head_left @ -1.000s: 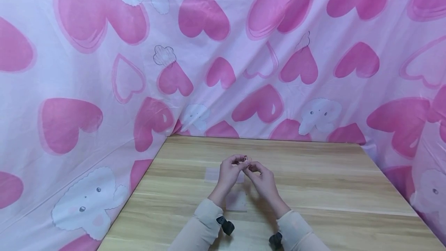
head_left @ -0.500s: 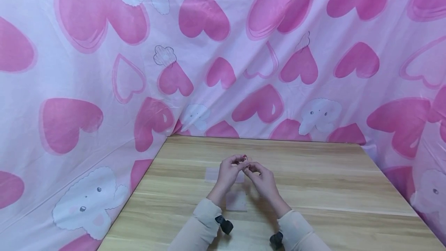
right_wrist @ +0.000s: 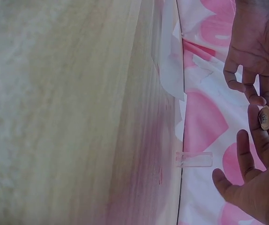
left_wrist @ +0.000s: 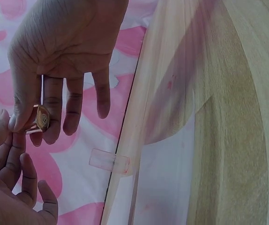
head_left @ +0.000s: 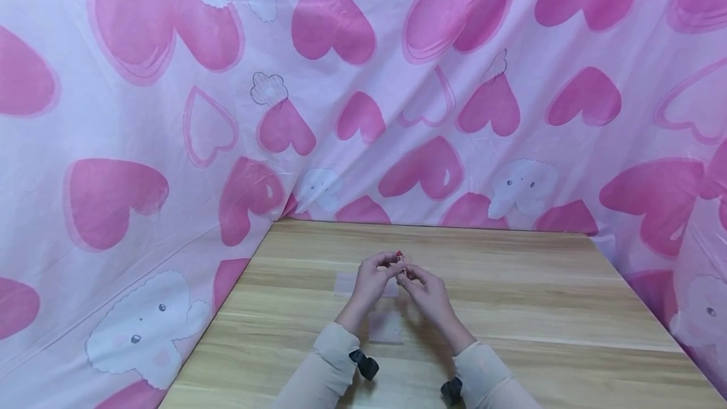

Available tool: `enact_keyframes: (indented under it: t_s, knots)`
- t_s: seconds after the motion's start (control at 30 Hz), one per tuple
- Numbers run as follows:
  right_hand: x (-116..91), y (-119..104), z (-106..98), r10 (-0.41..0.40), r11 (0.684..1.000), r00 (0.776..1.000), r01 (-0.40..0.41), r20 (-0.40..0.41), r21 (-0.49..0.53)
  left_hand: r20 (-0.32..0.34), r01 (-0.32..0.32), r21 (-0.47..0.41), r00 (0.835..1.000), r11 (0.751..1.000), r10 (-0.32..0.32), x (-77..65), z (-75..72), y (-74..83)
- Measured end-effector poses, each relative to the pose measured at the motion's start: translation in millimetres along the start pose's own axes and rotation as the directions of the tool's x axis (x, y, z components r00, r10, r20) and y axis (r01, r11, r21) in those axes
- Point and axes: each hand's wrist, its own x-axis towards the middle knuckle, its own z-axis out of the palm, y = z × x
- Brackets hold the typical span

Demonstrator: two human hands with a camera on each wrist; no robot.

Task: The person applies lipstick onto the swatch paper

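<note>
Near sheet (head_left: pixel 385 327): pale, flat on the table (head_left: pixel 528 308), apart from the hands.
Right hand (head_left: pixel 428 292): fingertips together with the left's, probably steadying; cannot tell whether they grip anything.
Left hand (head_left: pixel 372 281): thumb and index finger pinch the piece, presumably for fine control.
Gold-faced piece (left_wrist: pixel 42 117): small, raised where the fingertips meet.
Far sheet (head_left: pixel 343 284): flat, partly behind left hand.
Heart-print cloth (head_left: pixel 363 84): hangs beyond table, seemingly as screen.

On the bench (head_left: pixel 539 308), a far sheet (head_left: pixel 344 284) lies at 11 o'clock from a near sheet (head_left: pixel 386 328); above, a trinket (left_wrist: pixel 42 118) sits between left grip (head_left: pixel 372 279), 8 o'clock, and right grip (head_left: pixel 430 293), 4 o'clock.
</note>
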Motion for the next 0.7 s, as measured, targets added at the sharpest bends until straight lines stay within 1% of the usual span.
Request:
enact_keyframes:
  t_s: [0.13,0.37,0.57,0.7]
  knots:
    - [-0.2,-1.8,0.2,-0.008,1.0,1.0,0.008,0.009,0.016,0.0,0.001,0.004,1.0,1.0,-0.001,0.2,-2.2,-0.4]
    - [2.4,-2.9,1.9,-0.018,1.0,1.0,0.018,0.02,0.006,-0.001,0.0,-0.026,1.0,1.0,0.0,0.3,-6.6,-1.1]
    - [4.2,-4.3,4.7,-0.029,1.0,0.999,0.028,0.023,0.011,-0.004,-0.004,-0.025,1.0,1.0,0.004,-1.1,-11.0,-1.5]
    - [5.0,-5.9,6.3,-0.051,0.999,0.999,0.05,0.019,0.013,-0.001,-0.005,-0.027,1.0,1.0,0.005,-1.5,-13.7,-2.5]
